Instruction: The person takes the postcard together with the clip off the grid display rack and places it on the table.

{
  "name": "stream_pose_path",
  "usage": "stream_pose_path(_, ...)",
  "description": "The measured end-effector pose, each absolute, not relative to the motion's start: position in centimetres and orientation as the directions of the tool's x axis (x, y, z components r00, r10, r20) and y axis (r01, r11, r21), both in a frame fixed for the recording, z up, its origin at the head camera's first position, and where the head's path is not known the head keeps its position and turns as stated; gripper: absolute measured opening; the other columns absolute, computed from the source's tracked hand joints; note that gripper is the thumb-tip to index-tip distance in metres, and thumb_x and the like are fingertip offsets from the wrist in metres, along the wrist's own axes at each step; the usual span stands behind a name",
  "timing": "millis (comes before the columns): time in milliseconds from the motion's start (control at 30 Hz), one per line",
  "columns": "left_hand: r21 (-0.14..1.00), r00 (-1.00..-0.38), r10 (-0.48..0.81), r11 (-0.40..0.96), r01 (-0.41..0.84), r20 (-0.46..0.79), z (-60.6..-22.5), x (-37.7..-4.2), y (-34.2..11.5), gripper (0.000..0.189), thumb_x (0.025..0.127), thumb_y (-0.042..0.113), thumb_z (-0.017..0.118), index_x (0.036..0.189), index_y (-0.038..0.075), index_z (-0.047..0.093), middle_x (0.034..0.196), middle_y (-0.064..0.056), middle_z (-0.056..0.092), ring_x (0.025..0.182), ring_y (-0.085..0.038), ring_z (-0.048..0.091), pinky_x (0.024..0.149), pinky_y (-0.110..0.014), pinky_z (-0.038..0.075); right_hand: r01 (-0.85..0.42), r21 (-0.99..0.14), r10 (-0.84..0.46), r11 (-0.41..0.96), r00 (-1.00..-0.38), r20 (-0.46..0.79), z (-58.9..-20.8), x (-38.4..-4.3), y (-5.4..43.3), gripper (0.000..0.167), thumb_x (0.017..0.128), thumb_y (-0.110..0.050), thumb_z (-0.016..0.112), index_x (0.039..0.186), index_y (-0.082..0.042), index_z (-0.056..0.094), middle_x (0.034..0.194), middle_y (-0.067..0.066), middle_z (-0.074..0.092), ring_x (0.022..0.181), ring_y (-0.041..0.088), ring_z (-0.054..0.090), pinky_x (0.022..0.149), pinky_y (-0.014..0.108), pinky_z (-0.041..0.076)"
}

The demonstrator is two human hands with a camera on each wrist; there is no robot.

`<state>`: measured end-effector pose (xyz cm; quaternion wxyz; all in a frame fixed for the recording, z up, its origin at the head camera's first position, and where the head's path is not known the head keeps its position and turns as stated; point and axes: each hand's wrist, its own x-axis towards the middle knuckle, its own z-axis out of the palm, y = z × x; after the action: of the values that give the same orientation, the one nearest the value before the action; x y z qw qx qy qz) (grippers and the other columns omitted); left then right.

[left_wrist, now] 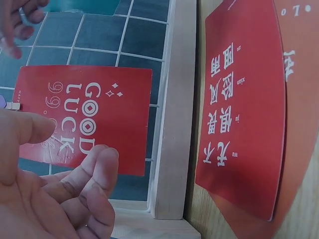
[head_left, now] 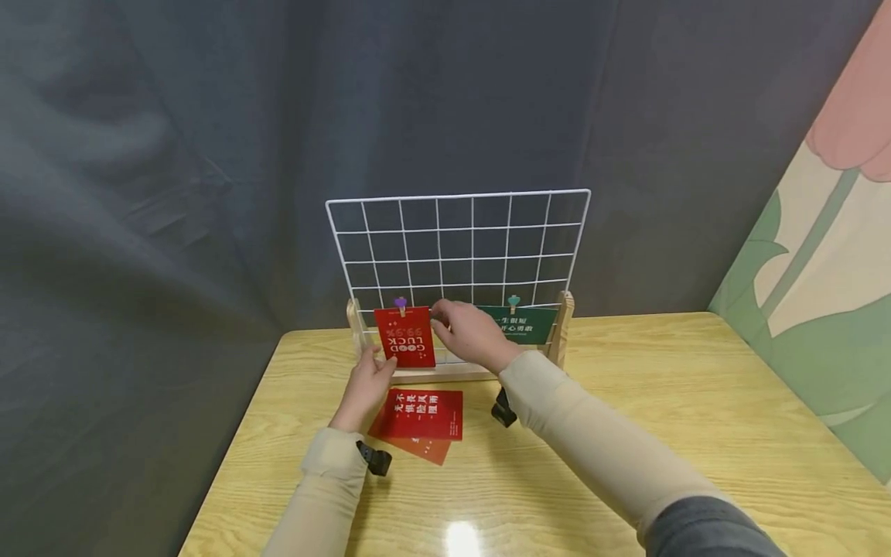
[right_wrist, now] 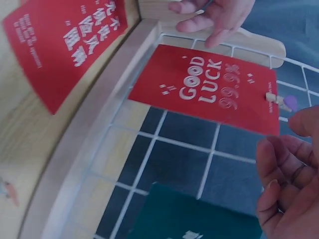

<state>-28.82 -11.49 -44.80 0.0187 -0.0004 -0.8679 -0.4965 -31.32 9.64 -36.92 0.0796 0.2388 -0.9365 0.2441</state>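
A red "GOOD LUCK" card hangs upside down on the left of a white wire grid, held at its upper edge by a small clothespin with a purple heart. My left hand is at the card's lower left, thumb and fingers apart beside its edge. Near the card's upper right corner is my right hand, its fingers loosely bent; the right wrist view shows nothing held in the fingers. A green card hangs at the right under a teal clothespin, partly behind the right hand.
The grid stands in a wooden base with posts at both sides. In front, a dark red card lies on the table, overlapping an orange-red card. Behind hangs a dark curtain.
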Motion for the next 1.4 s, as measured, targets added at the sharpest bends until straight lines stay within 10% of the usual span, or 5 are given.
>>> stream_pose_path(400,0.876,-0.999,-0.014,0.481,0.025,0.036,-44.9,-29.5,-11.3,0.053,0.108,0.022,0.051,0.149,-0.009,0.037,0.086,-0.012,0.055,0.071,-0.020,0.052,0.064,-0.032,0.043,-0.512,-0.392,-0.415,0.764,-0.856,0.309,-35.9,-32.4,7.6,0.038,0.105,-0.020,0.060,0.136,0.001,0.060,0.118,0.014,0.072,0.102,0.025,0.070,0.088,0.043,0.057)
stream_pose_path(1000,0.869,-0.997,-0.038,0.494,0.037,0.065,-44.8,-30.9,-11.4,0.037,0.110,0.020,0.046,0.138,-0.004,0.046,0.088,-0.012,0.057,0.073,-0.023,0.058,0.063,-0.031,0.046,-0.493,-0.317,-0.365,0.810,-0.848,0.385,-35.4,-32.9,5.5,0.029,0.106,-0.022,0.059,0.126,-0.003,0.065,0.103,0.009,0.072,0.081,0.021,0.067,0.072,0.039,0.058)
stream_pose_path(1400,0.854,-0.987,-0.061,0.512,0.098,0.150,-45.1,-31.3,-11.6,0.011,0.108,0.008,0.042,0.110,0.000,0.050,0.086,-0.012,0.062,0.065,-0.018,0.054,0.060,-0.030,0.044,-0.492,-0.184,-0.430,0.851,-0.854,0.293,-35.5,-33.5,4.0,0.041,0.108,-0.025,0.053,0.143,-0.005,0.060,0.122,0.011,0.072,0.109,0.025,0.070,0.085,0.043,0.058)
